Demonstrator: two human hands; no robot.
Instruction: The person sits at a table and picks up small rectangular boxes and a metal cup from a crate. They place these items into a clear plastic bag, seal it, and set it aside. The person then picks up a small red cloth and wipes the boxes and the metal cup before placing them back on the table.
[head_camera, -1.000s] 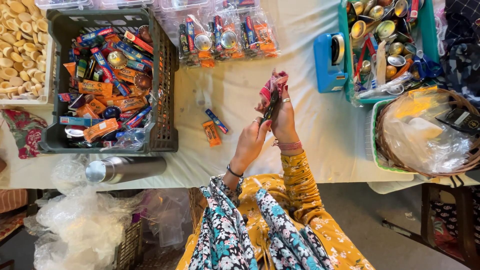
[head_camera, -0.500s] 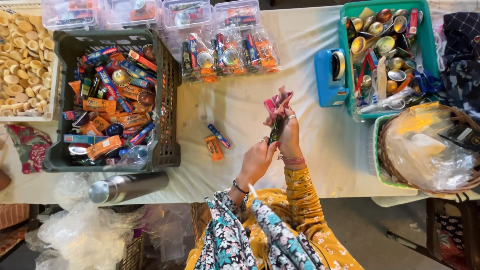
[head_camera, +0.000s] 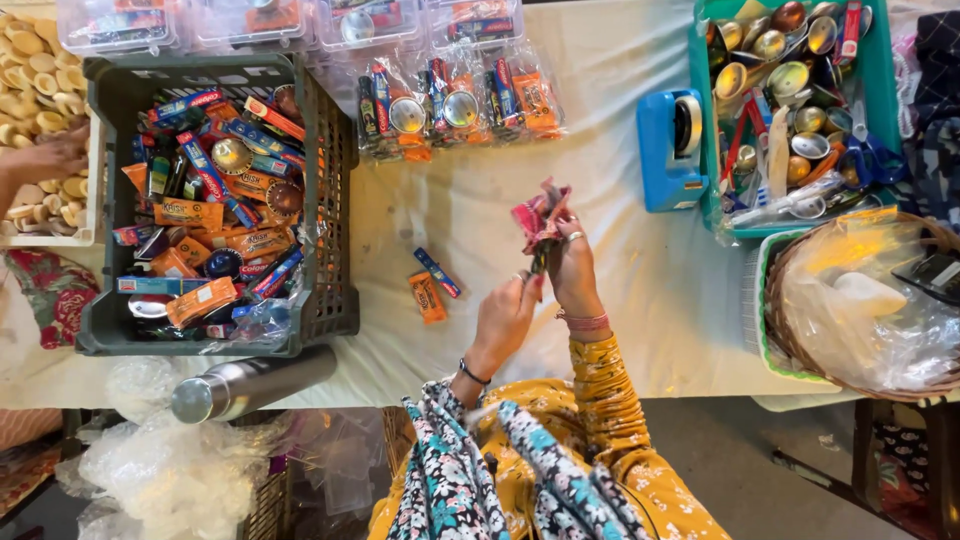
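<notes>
holding a pink packet (head_camera: 540, 212) above the white table (head_camera: 640, 300), the right hand (head_camera: 572, 268) has its fingers closed around the packet's lower end; the left hand (head_camera: 505, 318) pinches a small dark piece just under it, fingertips together, the two hands touching. two loose items lie on the cloth left of the hands: one orange sachet (head_camera: 427, 297) and one blue tube (head_camera: 438, 272), side by side. one dark crate (head_camera: 330, 200) to the left is heaped with tubes and sachets, too many to count. one steel bottle (head_camera: 250, 384) lies on its side below it. about three clear filled bags (head_camera: 455, 105) sit at the far edge. one blue tape dispenser (head_camera: 670, 150) stands beside one teal bin (head_camera: 700, 120) of metal cups. one basket (head_camera: 860, 300) holds plastic wrap. another person's hand (head_camera: 45, 160) rests at a tray of discs (head_camera: 40, 110).
</notes>
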